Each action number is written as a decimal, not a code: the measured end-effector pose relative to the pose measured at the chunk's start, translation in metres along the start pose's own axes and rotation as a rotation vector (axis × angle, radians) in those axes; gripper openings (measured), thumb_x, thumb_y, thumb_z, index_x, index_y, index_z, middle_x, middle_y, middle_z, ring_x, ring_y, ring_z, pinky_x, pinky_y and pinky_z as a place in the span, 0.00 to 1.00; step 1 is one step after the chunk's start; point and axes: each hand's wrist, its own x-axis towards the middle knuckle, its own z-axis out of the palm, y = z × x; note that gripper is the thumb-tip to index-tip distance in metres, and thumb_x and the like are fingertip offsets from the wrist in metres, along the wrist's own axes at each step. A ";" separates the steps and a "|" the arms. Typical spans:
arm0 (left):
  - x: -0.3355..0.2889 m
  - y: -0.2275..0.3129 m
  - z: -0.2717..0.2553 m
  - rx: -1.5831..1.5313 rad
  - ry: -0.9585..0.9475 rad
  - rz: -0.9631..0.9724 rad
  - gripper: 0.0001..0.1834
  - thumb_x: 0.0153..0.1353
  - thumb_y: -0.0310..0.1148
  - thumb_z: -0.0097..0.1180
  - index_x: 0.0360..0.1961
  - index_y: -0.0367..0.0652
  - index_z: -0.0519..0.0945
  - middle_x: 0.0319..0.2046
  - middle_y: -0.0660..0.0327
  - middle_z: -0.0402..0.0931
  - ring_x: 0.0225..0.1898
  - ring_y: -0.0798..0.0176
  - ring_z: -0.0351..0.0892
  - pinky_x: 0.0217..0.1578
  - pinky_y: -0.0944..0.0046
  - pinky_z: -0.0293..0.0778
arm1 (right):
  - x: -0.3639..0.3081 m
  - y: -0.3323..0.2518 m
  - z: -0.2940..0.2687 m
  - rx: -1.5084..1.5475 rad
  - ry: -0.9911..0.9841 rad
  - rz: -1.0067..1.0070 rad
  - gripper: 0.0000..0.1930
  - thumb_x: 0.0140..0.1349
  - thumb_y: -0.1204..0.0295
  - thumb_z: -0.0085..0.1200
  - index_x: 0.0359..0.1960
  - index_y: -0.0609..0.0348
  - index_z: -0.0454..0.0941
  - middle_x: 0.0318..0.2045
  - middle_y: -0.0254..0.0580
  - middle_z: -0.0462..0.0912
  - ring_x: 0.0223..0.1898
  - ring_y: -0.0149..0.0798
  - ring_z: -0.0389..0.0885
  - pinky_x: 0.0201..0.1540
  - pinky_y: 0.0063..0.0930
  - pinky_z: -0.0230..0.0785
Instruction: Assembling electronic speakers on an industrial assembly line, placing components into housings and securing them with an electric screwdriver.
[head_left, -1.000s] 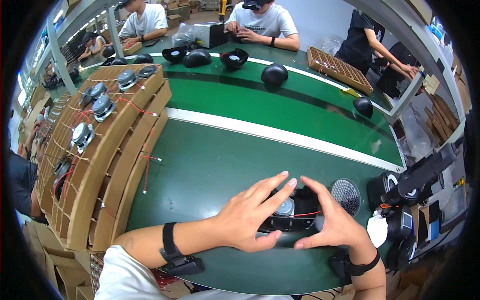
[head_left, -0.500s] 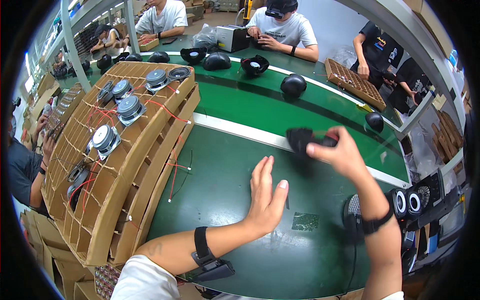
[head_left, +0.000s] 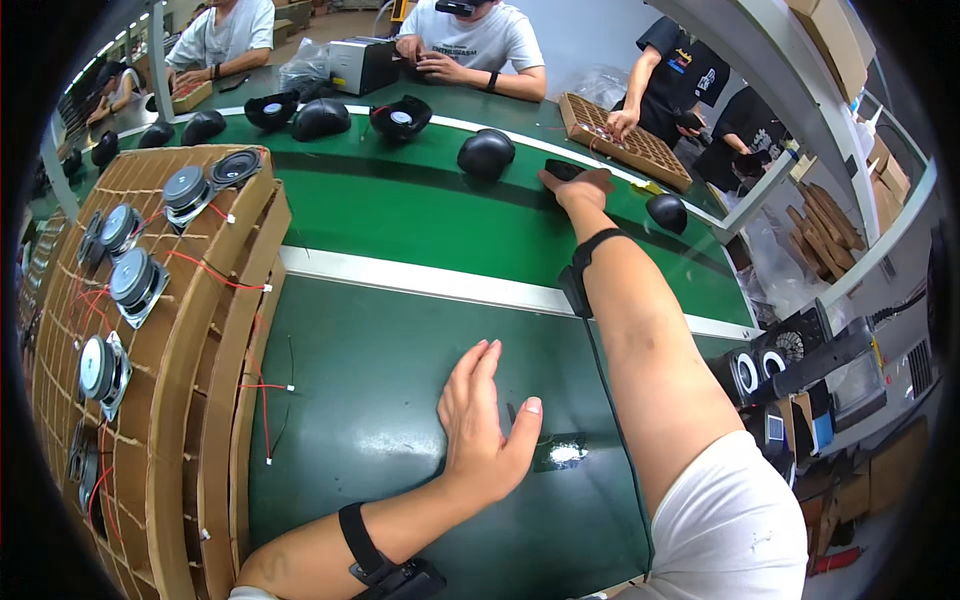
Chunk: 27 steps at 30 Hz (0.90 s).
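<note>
My right hand (head_left: pixel 582 187) is stretched far out over the green conveyor belt, thumb and fingers around a black speaker housing (head_left: pixel 564 168). The hand hides part of that housing. Near the middle of the green worktop (head_left: pixel 350 340), my left hand (head_left: pixel 485 425) holds nothing, with its thumb apart from its fingers. Closest to the right hand along the belt are a rounded black housing (head_left: pixel 486 154) on the left and another black housing (head_left: pixel 666 213) on the right.
Stacked cardboard divider trays (head_left: pixel 190 400) with several loose speakers (head_left: pixel 135 280) and red wires stand at the left. A white rail (head_left: pixel 430 284) separates worktop and belt. Co-workers sit or stand across the belt, one beside a divided tray (head_left: pixel 625 142). Small speakers (head_left: pixel 757 370) stand at the right.
My right hand has carried the black speaker housing away from me, from above the near rail to the far side of the belt. The left hand stays open over the worktop. The view has shifted right.
</note>
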 end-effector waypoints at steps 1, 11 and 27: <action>0.000 0.001 -0.003 0.008 0.005 -0.008 0.38 0.65 0.39 0.56 0.71 0.32 0.59 0.69 0.40 0.58 0.68 0.39 0.58 0.68 0.42 0.49 | -0.008 -0.008 -0.003 0.000 -0.011 -0.005 0.75 0.38 0.28 0.70 0.76 0.67 0.40 0.75 0.57 0.56 0.76 0.53 0.56 0.74 0.47 0.58; 0.009 0.003 0.006 0.012 0.040 0.002 0.38 0.59 0.32 0.58 0.71 0.37 0.62 0.69 0.44 0.58 0.68 0.39 0.59 0.67 0.42 0.53 | -0.059 -0.126 0.017 -0.233 0.149 -0.762 0.37 0.62 0.43 0.59 0.67 0.50 0.66 0.66 0.48 0.70 0.72 0.53 0.63 0.68 0.52 0.63; 0.020 -0.013 0.006 -0.171 0.108 -0.103 0.35 0.67 0.34 0.52 0.71 0.29 0.56 0.69 0.36 0.55 0.68 0.32 0.58 0.67 0.39 0.56 | -0.118 -0.216 0.130 0.092 -0.175 -0.867 0.40 0.53 0.37 0.65 0.54 0.61 0.80 0.51 0.52 0.85 0.54 0.51 0.84 0.58 0.37 0.72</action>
